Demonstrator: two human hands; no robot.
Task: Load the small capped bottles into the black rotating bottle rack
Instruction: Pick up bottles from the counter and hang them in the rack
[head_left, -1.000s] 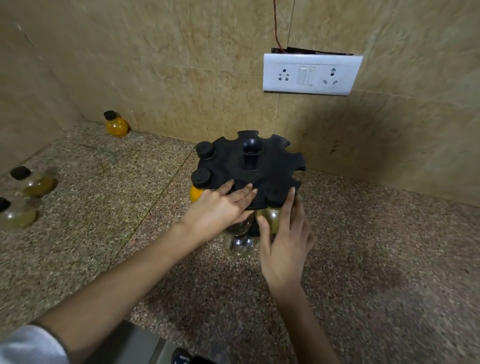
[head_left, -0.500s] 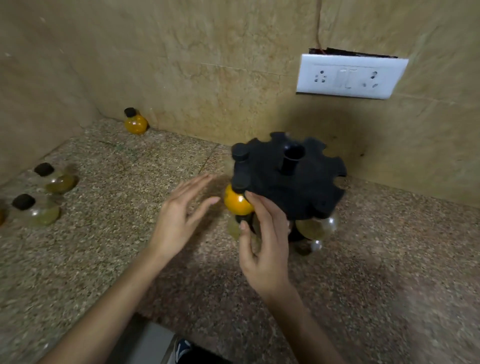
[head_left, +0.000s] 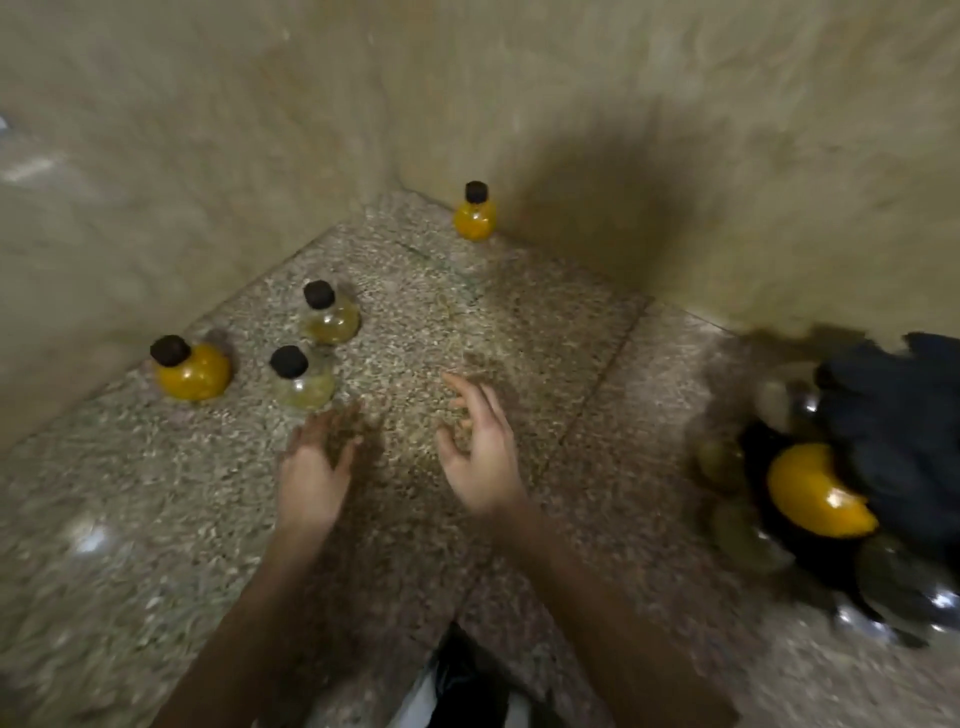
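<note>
Several small round bottles with black caps stand on the speckled counter: an orange one (head_left: 191, 368) at the left wall, two pale yellowish ones (head_left: 303, 381) (head_left: 329, 314) beside it, and another orange one (head_left: 474, 213) in the far corner. My left hand (head_left: 317, 457) hovers open just below the nearer pale bottle, blurred. My right hand (head_left: 480, 447) is open over bare counter, fingers spread. The black bottle rack (head_left: 893, 415) sits blurred at the right edge, with an orange bottle (head_left: 810, 493) and several pale ones hanging in it.
Tiled walls meet in a corner behind the bottles. The stone counter (head_left: 519, 322) stretches between the loose bottles and the rack. Dark clothing shows at the counter's front edge (head_left: 457, 680).
Both hands have left the rack and swung left toward the loose bottles. The view has turned left, so the rack has slid to the right edge and the switchboard is out of sight.
</note>
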